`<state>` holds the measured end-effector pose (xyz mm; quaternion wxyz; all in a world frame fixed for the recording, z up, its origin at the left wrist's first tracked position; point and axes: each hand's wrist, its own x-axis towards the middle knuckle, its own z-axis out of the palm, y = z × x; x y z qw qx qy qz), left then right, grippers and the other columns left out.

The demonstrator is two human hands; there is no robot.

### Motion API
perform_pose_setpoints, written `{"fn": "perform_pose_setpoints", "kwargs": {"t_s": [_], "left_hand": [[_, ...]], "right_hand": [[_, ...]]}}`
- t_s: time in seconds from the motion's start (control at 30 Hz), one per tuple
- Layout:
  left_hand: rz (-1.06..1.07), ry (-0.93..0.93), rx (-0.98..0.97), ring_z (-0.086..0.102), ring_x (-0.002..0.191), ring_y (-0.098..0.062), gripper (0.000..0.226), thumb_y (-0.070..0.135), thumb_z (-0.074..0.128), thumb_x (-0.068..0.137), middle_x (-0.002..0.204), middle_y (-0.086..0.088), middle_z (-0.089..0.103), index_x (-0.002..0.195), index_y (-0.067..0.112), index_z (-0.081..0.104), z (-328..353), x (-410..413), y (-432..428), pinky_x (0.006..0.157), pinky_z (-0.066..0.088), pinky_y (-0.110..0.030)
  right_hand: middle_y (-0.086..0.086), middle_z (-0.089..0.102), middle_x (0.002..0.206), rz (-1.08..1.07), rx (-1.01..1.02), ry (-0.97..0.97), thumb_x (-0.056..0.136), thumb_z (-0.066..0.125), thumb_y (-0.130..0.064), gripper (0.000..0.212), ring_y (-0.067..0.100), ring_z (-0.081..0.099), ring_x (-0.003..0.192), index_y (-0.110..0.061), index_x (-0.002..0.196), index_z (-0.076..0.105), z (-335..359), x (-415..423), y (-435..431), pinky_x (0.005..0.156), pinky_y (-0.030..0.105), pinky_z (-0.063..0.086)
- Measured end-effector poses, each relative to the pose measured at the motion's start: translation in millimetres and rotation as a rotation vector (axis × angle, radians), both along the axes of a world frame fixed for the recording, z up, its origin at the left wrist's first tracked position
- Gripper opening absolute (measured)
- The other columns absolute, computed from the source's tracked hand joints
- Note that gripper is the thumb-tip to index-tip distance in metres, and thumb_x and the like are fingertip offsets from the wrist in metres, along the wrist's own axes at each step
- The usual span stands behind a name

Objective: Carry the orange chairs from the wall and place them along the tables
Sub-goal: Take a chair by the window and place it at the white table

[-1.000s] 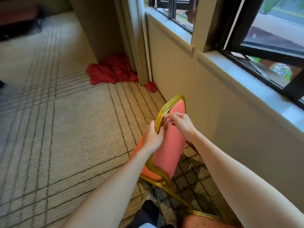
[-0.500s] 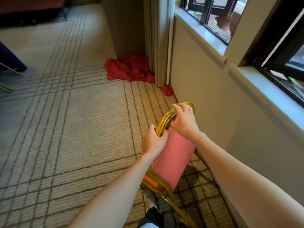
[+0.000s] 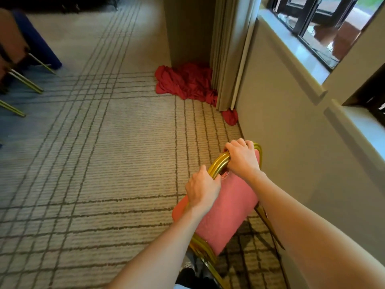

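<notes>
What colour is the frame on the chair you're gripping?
Gold; the chair frame shows shiny ribbed metal around pink-orange padding, clearest in the head view.

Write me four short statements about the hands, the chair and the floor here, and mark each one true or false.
1. The left hand and the right hand both grip the gold frame of the orange chair. True.
2. A red cloth lies crumpled on the carpet by the curtain. True.
3. The chair stands against a table. False: it is beside the wall under the window.
4. The right hand holds the red cloth. False: its fingers curl over the chair's top rail.
</notes>
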<state>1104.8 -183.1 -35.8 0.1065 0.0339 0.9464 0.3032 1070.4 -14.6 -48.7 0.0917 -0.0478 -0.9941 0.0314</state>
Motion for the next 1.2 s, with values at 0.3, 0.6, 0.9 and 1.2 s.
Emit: {"fn": "perform_pose_setpoints", "kwargs": {"t_s": [0.3, 0.6, 0.9, 1.2], "left_hand": [[0.033, 0.043, 0.004, 0.068, 0.091, -0.035, 0.022, 0.043, 0.061, 0.088, 0.09, -0.008, 0.071, 0.098, 0.023, 0.061, 2, -14, -27, 0.078, 0.052, -0.041], [0.117, 0.08, 0.013, 0.068, 0.083, -0.031, 0.02, 0.042, 0.063, 0.085, 0.079, -0.002, 0.071, 0.093, 0.024, 0.064, 13, -21, -106, 0.072, 0.053, -0.037], [0.134, 0.153, -0.039, 0.067, 0.088, -0.034, 0.013, 0.039, 0.063, 0.087, 0.085, -0.006, 0.072, 0.084, 0.026, 0.059, 40, -44, -204, 0.071, 0.046, -0.034], [0.185, 0.195, -0.114, 0.067, 0.083, -0.029, 0.017, 0.039, 0.065, 0.085, 0.082, -0.003, 0.07, 0.084, 0.025, 0.056, 45, -66, -324, 0.068, 0.044, -0.033]], "right_hand": [[0.004, 0.053, 0.059, 0.14, -0.261, 0.083, 0.061, 0.066, 0.0, 0.03, 0.032, 0.05, 0.059, -0.018, 0.06, 0.042, 3, -20, -24, 0.065, 0.039, 0.04], [0.006, 0.056, 0.059, 0.386, -0.228, 0.154, 0.062, 0.069, -0.012, 0.023, 0.034, 0.052, 0.059, -0.018, 0.06, 0.046, 21, -47, -96, 0.061, 0.034, 0.033], [0.006, 0.06, 0.062, 0.528, -0.216, 0.148, 0.061, 0.064, -0.028, 0.015, 0.034, 0.057, 0.064, -0.015, 0.061, 0.057, 40, -92, -193, 0.062, 0.036, 0.041], [0.0, 0.061, 0.075, 0.627, -0.224, 0.001, 0.066, 0.069, -0.035, 0.023, 0.03, 0.059, 0.078, -0.024, 0.068, 0.048, 43, -129, -316, 0.06, 0.031, 0.033]]}}
